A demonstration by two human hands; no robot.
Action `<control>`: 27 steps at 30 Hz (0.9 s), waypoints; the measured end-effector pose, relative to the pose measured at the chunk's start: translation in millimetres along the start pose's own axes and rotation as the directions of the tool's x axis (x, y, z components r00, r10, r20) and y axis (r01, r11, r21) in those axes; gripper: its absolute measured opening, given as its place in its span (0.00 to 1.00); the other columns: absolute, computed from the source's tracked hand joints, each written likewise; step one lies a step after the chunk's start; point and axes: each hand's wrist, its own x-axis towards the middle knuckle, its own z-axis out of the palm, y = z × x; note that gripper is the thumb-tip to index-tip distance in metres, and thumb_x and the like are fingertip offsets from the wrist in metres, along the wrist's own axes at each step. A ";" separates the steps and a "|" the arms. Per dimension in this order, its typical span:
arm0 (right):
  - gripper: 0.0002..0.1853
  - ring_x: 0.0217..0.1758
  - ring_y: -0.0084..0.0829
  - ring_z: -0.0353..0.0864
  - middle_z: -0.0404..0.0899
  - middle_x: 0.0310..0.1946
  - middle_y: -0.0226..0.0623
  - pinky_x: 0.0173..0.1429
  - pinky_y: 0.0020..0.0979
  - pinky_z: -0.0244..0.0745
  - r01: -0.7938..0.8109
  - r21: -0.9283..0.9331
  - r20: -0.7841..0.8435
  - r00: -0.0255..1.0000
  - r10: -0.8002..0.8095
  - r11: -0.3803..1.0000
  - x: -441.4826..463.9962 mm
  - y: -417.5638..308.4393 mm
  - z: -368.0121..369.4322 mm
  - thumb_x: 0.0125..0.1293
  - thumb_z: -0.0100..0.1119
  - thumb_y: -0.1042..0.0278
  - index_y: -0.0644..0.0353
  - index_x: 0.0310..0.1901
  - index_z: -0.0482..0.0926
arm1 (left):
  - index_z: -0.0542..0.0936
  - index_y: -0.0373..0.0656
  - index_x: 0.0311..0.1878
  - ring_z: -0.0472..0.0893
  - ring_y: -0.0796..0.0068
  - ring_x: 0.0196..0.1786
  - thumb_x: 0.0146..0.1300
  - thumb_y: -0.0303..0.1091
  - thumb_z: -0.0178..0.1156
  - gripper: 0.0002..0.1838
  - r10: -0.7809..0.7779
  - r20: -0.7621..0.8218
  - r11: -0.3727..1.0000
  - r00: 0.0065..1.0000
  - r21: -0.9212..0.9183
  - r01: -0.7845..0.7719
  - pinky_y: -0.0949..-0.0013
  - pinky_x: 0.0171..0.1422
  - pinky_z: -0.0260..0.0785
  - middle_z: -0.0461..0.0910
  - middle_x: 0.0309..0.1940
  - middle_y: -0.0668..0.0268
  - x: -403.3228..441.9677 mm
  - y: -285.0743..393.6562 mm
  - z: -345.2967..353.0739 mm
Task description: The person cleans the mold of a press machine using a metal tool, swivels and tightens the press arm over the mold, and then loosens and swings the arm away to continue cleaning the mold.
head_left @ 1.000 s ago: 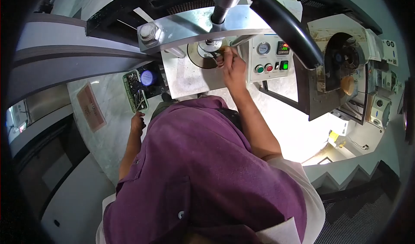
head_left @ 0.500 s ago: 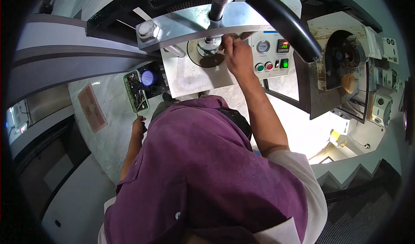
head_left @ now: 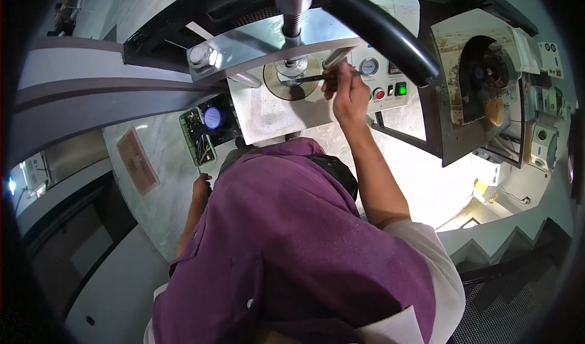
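Observation:
My right hand (head_left: 351,95) is closed on a slim dark-handled tool (head_left: 312,78) beside a machine with a screw press. The tool lies nearly level, its far end at the round metal foot (head_left: 291,71) under the threaded screw (head_left: 292,24). Below the foot is a round plate (head_left: 300,92) set in the pale machine top (head_left: 268,113). Low on the left, my left hand (head_left: 201,187) is curled shut, with a thin light stick (head_left: 198,170) poking up from it near a green tray (head_left: 184,131). Most of that stick is hidden.
A thick metal crossbar (head_left: 250,46) and a black-gripped lever (head_left: 384,28) hang over the work. Right of my hand is a control panel with a gauge (head_left: 368,67) and a lit green switch (head_left: 400,88). A blue-lidded jar (head_left: 213,118) stands beside the tray, which holds small metal parts.
My right hand has drawn back right and down from the press foot, and the dark tool now shows in it. The view has shifted slightly; my left hand stays near the tray.

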 end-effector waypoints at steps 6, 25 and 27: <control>0.22 0.20 0.24 0.77 0.78 0.17 0.35 0.27 0.26 0.71 0.099 -0.415 -0.132 0.977 -0.168 0.905 10.7 23.2 2.2 0.74 0.39 0.55 0.63 0.35 0.78 | 0.73 0.44 0.32 0.54 0.79 0.13 0.57 0.40 0.51 0.10 -0.037 -0.002 0.998 0.999 0.041 0.037 0.72 0.19 0.46 0.55 0.12 0.75 -8.0 31.6 9.0; 0.17 0.21 0.31 0.79 0.78 0.19 0.41 0.29 0.32 0.74 0.007 -0.032 -0.302 0.953 -0.016 0.999 -14.8 27.9 -0.5 0.71 0.44 0.58 0.65 0.35 0.74 | 0.77 0.37 0.47 0.79 0.55 0.49 0.55 0.21 0.48 0.17 0.387 0.453 0.085 0.803 0.850 -0.520 0.63 0.53 0.70 0.78 0.47 0.50 1.1 86.1 -16.2; 0.16 0.25 0.40 0.82 0.78 0.20 0.48 0.32 0.37 0.75 0.002 -0.321 -0.220 0.973 -0.077 0.947 -15.5 39.8 9.1 0.71 0.42 0.60 0.63 0.38 0.75 | 0.77 0.37 0.48 0.79 0.56 0.49 0.55 0.21 0.49 0.17 0.349 0.436 0.125 0.829 0.856 -0.502 0.63 0.53 0.70 0.78 0.48 0.49 -7.6 98.7 -18.0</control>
